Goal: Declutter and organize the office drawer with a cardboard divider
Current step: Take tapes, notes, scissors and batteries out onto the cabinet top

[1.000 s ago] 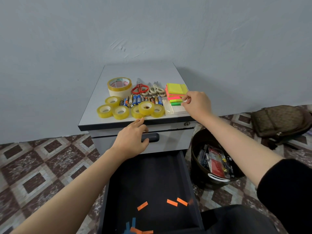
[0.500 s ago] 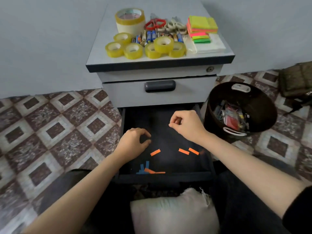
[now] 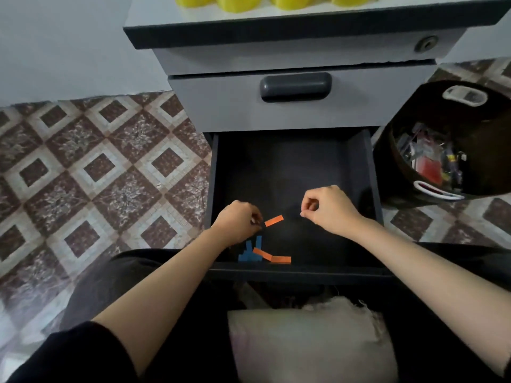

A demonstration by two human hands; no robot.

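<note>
Bottom drawer pulled open, loose paper strips inside, both hands within.

Nearest: pale cushion on lap. Just beyond, against drawer's front wall: overlapped blue strips and two orange strips. Further in: single orange strip. Left hand: fingertips bunched at that strip's left end, grip not confirmable. Right hand: well apart to the right, thumb and forefinger tips pressed together, other fingers curled, contents too small to tell. Beside drawer, right: black basket of clutter. Farthest: yellow tape rolls on cabinet top. Cardboard divider not in view. Risk, as judged: thin flat strip hard to lift off smooth floor, likely to slip the pinch or skid; overlapped pile prone to scattering if brushed.
</note>
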